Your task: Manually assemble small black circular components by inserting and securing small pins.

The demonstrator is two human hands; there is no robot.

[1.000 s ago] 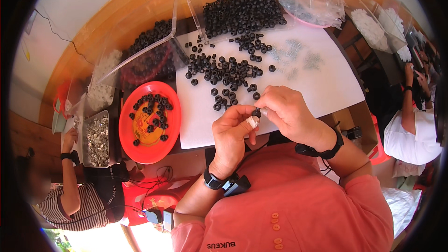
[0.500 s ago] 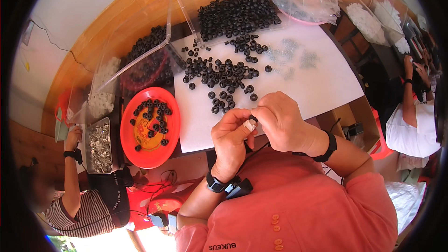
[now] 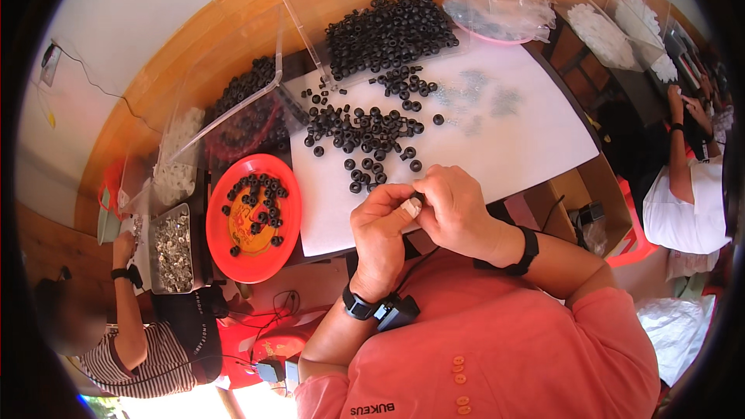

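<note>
In front of my chest both hands meet over a small black part (image 3: 419,197), mostly hidden by the fingers. My left hand (image 3: 379,234) pinches it between thumb and forefinger; a white wrap (image 3: 411,207) shows at the thumb tip. Against the part's other side, my right hand (image 3: 459,213) is closed with its fingers bent. Just beyond my hands, loose black ring-shaped parts (image 3: 371,133) lie scattered on a white sheet (image 3: 512,143). A red plate (image 3: 292,221) to the left carries several more of these rings.
A clear bin of black parts (image 3: 392,31) lies at the back, another bin (image 3: 233,124) at left. Beyond the sheet's small glinting pieces (image 3: 473,97) sits a pink bowl (image 3: 497,31) under plastic. Co-workers' arms show at both sides; a metal tray (image 3: 172,252) of small pieces is left.
My right hand has come slightly lower and left, its fingers now bent closer round the black part. My left hand stays nearly in place. The whole view has shifted slightly.
</note>
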